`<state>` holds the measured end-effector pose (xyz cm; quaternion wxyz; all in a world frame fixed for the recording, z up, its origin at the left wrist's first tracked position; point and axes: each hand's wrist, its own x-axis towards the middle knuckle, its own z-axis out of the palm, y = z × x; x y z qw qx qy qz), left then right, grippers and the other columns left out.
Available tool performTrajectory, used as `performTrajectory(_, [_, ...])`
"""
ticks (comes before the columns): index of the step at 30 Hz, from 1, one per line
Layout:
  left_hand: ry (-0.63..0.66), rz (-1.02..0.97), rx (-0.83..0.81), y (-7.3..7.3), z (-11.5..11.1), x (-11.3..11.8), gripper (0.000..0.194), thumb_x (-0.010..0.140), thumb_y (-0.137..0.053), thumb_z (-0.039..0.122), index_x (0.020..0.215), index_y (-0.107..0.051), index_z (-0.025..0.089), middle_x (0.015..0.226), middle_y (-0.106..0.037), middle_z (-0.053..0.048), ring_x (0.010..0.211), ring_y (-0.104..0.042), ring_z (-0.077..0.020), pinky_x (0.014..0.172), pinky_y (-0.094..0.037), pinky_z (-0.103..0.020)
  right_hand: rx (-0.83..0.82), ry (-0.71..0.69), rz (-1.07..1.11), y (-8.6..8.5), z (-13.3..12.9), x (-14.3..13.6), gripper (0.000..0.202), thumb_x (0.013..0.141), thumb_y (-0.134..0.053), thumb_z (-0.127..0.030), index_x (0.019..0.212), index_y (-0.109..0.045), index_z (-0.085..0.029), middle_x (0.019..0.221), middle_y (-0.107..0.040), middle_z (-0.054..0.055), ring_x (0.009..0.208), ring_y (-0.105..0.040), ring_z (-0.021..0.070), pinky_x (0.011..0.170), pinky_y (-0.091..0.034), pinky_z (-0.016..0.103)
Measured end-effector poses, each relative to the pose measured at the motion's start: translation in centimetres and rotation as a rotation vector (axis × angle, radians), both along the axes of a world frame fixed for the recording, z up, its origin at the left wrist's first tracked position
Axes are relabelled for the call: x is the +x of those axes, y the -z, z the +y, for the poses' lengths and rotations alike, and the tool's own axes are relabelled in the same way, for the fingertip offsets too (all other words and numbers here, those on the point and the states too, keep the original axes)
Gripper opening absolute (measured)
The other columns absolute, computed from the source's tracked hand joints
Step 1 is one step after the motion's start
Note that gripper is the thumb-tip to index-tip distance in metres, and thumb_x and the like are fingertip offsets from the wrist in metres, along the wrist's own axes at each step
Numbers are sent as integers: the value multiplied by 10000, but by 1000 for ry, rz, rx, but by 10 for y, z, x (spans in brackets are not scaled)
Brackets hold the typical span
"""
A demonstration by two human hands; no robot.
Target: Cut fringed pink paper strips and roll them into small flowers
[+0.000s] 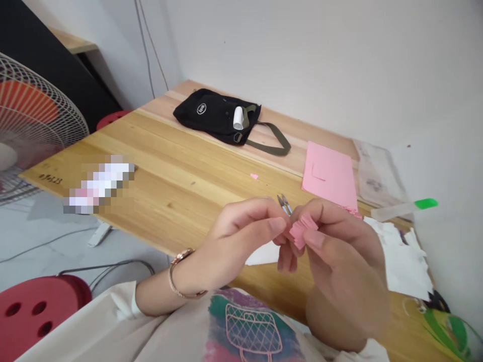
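Observation:
A small stack of pink paper pieces (pixel 300 232) is pinched between the thumb and fingers of my right hand (pixel 339 246). My left hand (pixel 245 236) touches the stack's left side, its thumb and fingers closed close to the paper; whether it grips the paper is hard to see. Just beyond my fingers, the metal tips of small snips (pixel 285 203) point away from me, their handles hidden behind my hands. White paper (pixel 264 255) lies partly under my left hand. Farther back on the right are pink sheets (pixel 328 173) with a cut line in them.
On the wooden table (pixel 158 181) are a black bag (pixel 211 115), a pink scrap (pixel 254 176), a blurred-out object (pixel 100 186), a green-ended strip (pixel 403 208) and white paper pieces (pixel 403 261). A fan (pixel 33 115) and red stool (pixel 33 311) stand left.

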<state>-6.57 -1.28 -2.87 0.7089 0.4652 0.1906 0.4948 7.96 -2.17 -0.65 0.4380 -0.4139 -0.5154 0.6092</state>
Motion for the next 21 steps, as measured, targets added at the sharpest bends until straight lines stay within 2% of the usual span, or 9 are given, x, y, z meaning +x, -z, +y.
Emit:
performTrajectory(6, [32,29,-50,4,0,5,175,861,-521,207,720,-576,118,670,-574,-35,591,-598,-137,601,-499,-287,-56,10,9,5,3,6,163,791,-558,-179,633,-524,-201,497,-569,-43,422,-573,111,403,-449,231])
performTrajectory(14, [5,6,-65,7,6,14,125,840,-551,152,729,-593,113,694,-594,-19,565,-598,-106,577,-514,-256,-25,10,-76,8,10,14,208,789,-600,-312,631,-523,-201,506,-579,-22,418,-574,122,388,-459,236])
performTrajectory(21, [-51,99,-31,8,7,18,89,827,-585,179,750,-598,136,666,-594,-14,582,-596,-111,568,-509,-248,13,45,-179,5,11,18,200,805,-581,-308,641,-531,-205,495,-581,-25,432,-572,119,405,-462,230])
